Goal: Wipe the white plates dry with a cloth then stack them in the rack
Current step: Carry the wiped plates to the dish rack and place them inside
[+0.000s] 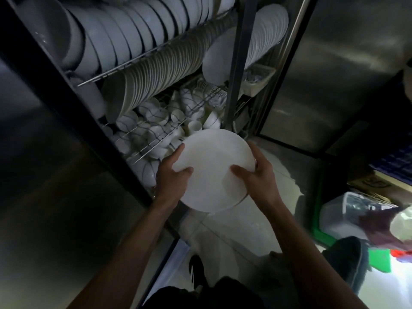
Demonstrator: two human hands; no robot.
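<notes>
- Holding a small stack of white plates (211, 172) in both hands, a person stands before an open steel cabinet whose wire rack (124, 66) is crowded with upright plates and bowls.
- Left hand (172, 180) grasps the stack's left rim, thumb curled over the top face and fingers wrapped under the edge.
- Right hand (259, 172) clasps the opposite rim the same way, thumb lying across the upper surface and fingers out of sight beneath.
- Stack hangs in mid-air between the two hands, just in front of the lowest shelf of small bowls and cups (169, 121), tilted slightly toward the camera.
- No cloth shows in either hand, so the step in hand appears to be racking.
- Doing it well likely means turning the plates on edge, keeping both grips firm, and feeding them into the row of standing plates (160, 79) without knocking neighbours.
- A second rim peeking out at the lower right suggests the stack could slip apart if tipped carelessly.
</notes>
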